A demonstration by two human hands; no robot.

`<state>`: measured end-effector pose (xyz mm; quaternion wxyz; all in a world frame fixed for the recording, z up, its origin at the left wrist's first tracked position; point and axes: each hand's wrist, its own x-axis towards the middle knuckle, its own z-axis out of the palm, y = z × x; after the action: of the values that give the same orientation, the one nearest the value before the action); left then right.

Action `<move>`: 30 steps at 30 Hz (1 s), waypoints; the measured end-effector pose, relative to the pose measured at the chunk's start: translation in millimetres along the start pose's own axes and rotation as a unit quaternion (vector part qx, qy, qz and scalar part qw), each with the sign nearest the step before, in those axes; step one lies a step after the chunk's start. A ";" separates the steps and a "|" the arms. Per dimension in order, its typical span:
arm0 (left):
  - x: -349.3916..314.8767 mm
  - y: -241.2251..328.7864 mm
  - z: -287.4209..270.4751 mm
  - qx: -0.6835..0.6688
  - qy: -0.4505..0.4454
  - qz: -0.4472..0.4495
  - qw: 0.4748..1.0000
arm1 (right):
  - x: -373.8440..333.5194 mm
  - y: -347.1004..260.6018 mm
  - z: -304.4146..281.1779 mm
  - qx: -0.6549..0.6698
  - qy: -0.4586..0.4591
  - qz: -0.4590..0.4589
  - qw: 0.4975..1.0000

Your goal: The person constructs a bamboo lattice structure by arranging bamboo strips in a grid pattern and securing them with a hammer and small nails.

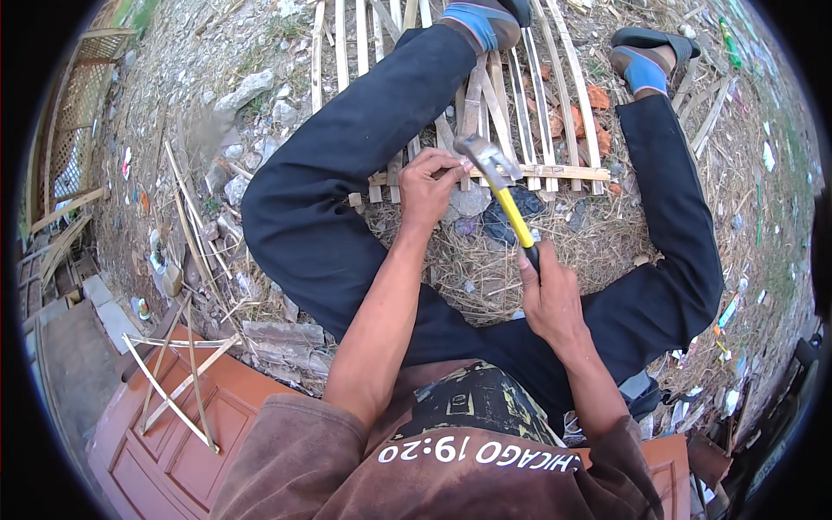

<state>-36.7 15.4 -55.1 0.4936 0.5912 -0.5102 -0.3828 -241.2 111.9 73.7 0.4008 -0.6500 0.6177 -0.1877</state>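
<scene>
Steel-headed hammer (501, 192): yellow shaft, black handle end. Pale tan split-bamboo slat panel (485, 113). Dark navy trousers (347, 173). Blue socks (646, 71) in dark sandals. Reddish-brown panelled wooden door (156, 442) lying flat. Brown sweatshirt (303, 468), white lettering. Orange brick fragments (598, 97).

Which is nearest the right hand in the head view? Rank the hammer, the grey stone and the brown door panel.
1. Hammer: held in the right hand.
2. Grey stone: ahead, under the slats.
3. Brown door panel: far lower left.

Legs (347, 165) flank the slat panel (520, 113), straw patch (485, 269) between them open, stones (251, 91) left.
</scene>
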 end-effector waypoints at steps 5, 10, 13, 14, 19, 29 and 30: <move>-0.7 2.7 0.5 0.015 -0.003 0.001 1.000 | 1.5 7.7 9.1 -0.027 -0.028 0.015 0.999; -0.9 13.6 -3.2 0.112 -0.020 0.035 0.993 | -0.3 -23.1 -14.9 0.050 -0.004 0.006 0.999; -1.7 28.6 -9.2 0.197 -0.013 0.038 0.980 | -1.2 -22.0 -19.5 0.070 0.004 0.027 0.997; -1.4 31.8 -11.1 0.214 -0.009 0.022 0.977 | -1.3 -20.5 -20.9 0.074 0.004 0.039 0.996; -2.2 35.5 -16.9 0.266 -0.086 0.017 0.960 | -5.0 -8.1 -14.6 0.039 0.012 0.023 0.999; 6.8 34.1 -16.7 0.338 -0.128 0.024 0.932 | 5.8 7.3 -2.0 -0.013 -0.056 0.042 0.997; 6.6 27.6 -16.5 0.327 -0.108 0.034 0.938 | 6.1 4.6 -3.5 -0.006 -0.055 0.039 0.998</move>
<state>-25.9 12.4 -24.3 0.2273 0.6575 -0.6774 -0.2392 -245.7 105.5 70.8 0.4369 -0.6376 0.6206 -0.1322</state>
